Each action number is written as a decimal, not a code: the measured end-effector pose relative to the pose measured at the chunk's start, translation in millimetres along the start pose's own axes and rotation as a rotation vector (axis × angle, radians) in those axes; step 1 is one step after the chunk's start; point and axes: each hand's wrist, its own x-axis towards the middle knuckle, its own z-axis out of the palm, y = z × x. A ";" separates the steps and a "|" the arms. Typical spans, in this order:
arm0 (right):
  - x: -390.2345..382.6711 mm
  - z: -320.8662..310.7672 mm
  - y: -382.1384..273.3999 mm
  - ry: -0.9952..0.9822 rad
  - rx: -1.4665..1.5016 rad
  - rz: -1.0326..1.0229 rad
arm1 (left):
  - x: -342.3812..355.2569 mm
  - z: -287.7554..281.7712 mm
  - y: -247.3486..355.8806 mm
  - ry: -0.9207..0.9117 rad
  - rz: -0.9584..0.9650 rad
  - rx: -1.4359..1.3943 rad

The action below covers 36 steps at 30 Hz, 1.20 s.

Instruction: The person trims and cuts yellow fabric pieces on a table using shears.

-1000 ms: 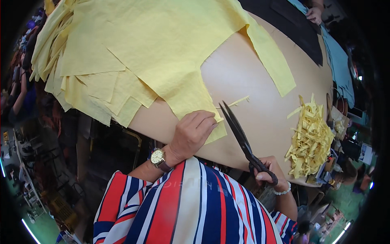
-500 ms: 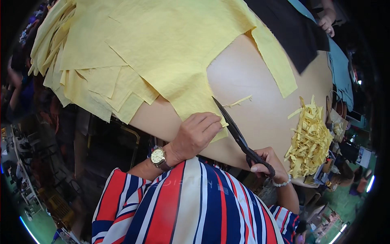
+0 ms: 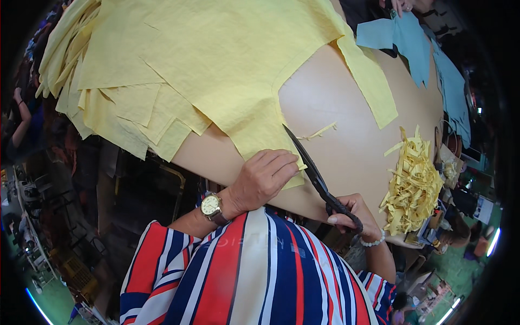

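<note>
- A worker in a red, white and blue striped top bends over a tan cutting table [image 3: 346, 103], trimming a stack of yellow fabric [image 3: 206, 59] that covers most of the far and left side of the surface and hangs past its left edge in ragged layers.
- The near table edge runs diagonally from lower right to upper left, close against the worker's body; bare tabletop lies open only to the right of the stack, between the cloth's cut edge and a heap of yellow fabric strips [image 3: 414, 187] near the right rim.
- The left hand [image 3: 262, 179], a gold wristwatch [image 3: 210, 206] on its wrist, lies flat with fingers spread, pressing down the near corner of the yellow fabric just at the table's near edge.
- The right hand [image 3: 352, 214], wearing a bead bracelet, is closed through the handles of long black scissors [image 3: 314, 173]; the blades look nearly closed, their tip meeting the cut edge of the cloth just right of the left hand's fingertips.
- A single thin yellow sliver [image 3: 320, 131] lies loose on the bare table beyond the blades.
- Light blue fabric pieces [image 3: 411, 43] spread along the far right, where another person's hand [image 3: 402, 5] shows at the top edge.
</note>
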 end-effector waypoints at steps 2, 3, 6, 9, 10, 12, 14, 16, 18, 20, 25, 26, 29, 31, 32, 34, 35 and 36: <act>-0.2 -0.8 2.7 0.010 -0.032 -0.009 | -0.2 0.2 0.0 0.004 0.002 -0.002; -0.4 -0.2 2.0 0.009 -0.033 -0.008 | -0.6 0.3 -0.4 0.005 0.000 -0.002; -1.1 1.3 0.8 0.038 -0.066 0.013 | -1.3 0.5 -1.2 0.010 -0.005 -0.017; -0.8 1.1 1.3 0.032 -0.073 0.007 | -1.1 -0.4 -0.7 0.013 0.000 -0.024; 0.3 2.3 -1.6 0.032 -0.065 0.008 | -1.1 -1.0 -0.7 0.007 0.005 -0.031; 2.9 4.2 -6.0 0.032 -0.059 0.010 | -1.3 -1.2 -0.3 0.002 0.009 -0.039; 5.4 5.4 -8.8 0.036 -0.050 0.009 | -1.8 -0.7 0.2 0.007 0.010 -0.061; 6.8 4.6 -8.7 0.027 -0.056 0.006 | -1.6 -1.0 -0.6 0.005 0.007 -0.069; 7.3 4.5 -8.0 0.020 -0.061 0.001 | -1.7 -1.1 -0.4 0.003 0.007 -0.076; 6.4 5.3 -6.7 0.020 -0.090 0.015 | -1.8 -1.3 0.9 0.017 0.015 -0.068; 5.5 5.9 1.7 0.032 -0.056 0.009 | -5.2 -13.2 2.9 -0.058 -0.095 -0.005; 5.1 5.8 3.8 0.037 -0.036 0.007 | -3.9 -17.2 3.8 -0.100 -0.167 0.112; 4.7 8.0 6.4 0.027 -0.017 -0.007 | -12.3 -19.4 -4.1 -0.266 -0.270 0.149; 3.3 10.2 5.6 0.035 -0.011 -0.002 | -13.4 -18.4 -5.9 -0.307 -0.228 0.198; 2.7 11.3 5.0 0.040 -0.009 0.002 | -13.4 -18.4 -6.2 -0.344 -0.189 0.249; 2.1 12.2 5.3 0.050 -0.008 0.005 | -11.2 -17.3 -2.9 -0.343 -0.178 0.226; 2.1 12.6 5.1 0.057 -0.010 0.007 | -10.3 -17.0 -1.7 -0.339 -0.173 0.206; 2.5 13.0 3.6 0.056 -0.009 0.007 | -10.4 -17.5 -1.4 -0.341 -0.173 0.206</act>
